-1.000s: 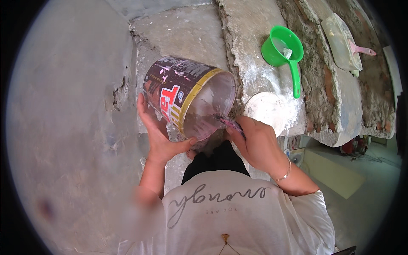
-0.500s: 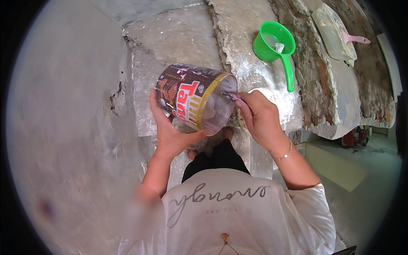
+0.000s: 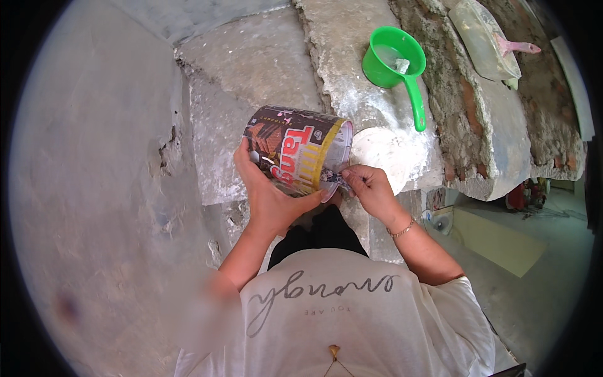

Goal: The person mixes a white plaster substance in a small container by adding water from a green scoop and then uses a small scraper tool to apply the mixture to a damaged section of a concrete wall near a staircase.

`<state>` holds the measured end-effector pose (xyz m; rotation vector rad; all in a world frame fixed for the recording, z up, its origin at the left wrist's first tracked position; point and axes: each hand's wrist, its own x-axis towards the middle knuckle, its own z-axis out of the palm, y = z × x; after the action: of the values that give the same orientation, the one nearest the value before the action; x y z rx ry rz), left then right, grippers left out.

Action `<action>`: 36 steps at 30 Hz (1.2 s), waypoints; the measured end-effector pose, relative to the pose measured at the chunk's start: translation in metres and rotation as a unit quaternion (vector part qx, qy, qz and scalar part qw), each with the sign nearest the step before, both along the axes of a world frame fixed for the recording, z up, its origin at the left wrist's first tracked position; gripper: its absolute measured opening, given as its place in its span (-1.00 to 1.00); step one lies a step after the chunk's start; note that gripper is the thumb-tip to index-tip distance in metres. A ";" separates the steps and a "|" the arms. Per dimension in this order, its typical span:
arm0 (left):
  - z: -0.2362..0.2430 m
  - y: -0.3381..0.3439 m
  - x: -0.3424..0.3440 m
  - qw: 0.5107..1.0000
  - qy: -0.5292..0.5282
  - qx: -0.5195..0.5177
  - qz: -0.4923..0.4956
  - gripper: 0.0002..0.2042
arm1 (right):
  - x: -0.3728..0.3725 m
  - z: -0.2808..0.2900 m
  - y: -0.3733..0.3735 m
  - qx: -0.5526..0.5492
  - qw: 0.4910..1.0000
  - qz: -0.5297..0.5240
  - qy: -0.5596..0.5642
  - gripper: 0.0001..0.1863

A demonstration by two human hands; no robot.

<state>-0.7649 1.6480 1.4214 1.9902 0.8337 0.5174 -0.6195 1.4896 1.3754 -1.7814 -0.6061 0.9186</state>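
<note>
Cradling brown gold-banded cylindrical tub point(image 3: 294, 146) in left hand point(image 3: 269, 200), tipped sideways, long axis roughly left-right, mouth toward right hand point(image 3: 372, 187). Pinching dark patterned strip or handle point(image 3: 333, 178) at rim with the latter, nearer the mouth; exact kind unclear.

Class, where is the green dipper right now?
In the head view, the green dipper sits on a concrete step, upper right of centre, beyond the bucket and left of the cloudy tub.

White short-sleeved shirt point(image 3: 408, 327) with dark script lettering point(image 3: 323, 288), black trousers point(image 3: 321, 237), thin bracelet point(image 3: 402, 230), gold-coloured pendant point(image 3: 334, 350).
</note>
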 end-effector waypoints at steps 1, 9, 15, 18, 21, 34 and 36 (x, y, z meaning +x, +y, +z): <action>-0.001 0.000 0.001 1.000 0.008 -0.003 0.003 0.30 | 0.002 -0.002 -0.003 -0.013 0.998 -0.015 0.053 -0.74; 0.001 -0.009 0.004 0.978 -0.062 -0.199 -0.003 0.28 | 0.013 0.015 -0.029 -0.051 0.981 -0.066 0.173 -0.73; 0.001 -0.011 0.009 0.965 -0.049 -0.257 -0.001 0.28 | 0.019 0.015 -0.054 -0.026 0.972 -0.111 0.203 -0.77; -0.007 -0.011 0.008 0.972 -0.026 -0.234 0.000 0.26 | 0.019 0.014 -0.063 -0.008 0.968 -0.135 0.210 -0.77; -0.006 -0.013 0.010 0.975 -0.024 -0.219 -0.008 0.25 | 0.019 0.016 -0.070 -0.001 0.963 -0.149 0.225 -0.78; -0.029 -0.024 0.019 0.993 -0.011 -0.120 -0.001 0.22 | 0.027 0.037 -0.109 -0.002 0.949 -0.237 0.207 -0.79; -0.027 -0.021 0.020 0.988 -0.040 -0.147 0.012 0.22 | 0.032 0.043 -0.120 0.000 0.947 -0.247 0.206 -0.78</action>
<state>-0.7446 1.6266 1.3941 1.6818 0.8335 0.4557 -0.5878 1.3699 1.4187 -1.5663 0.1103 0.8925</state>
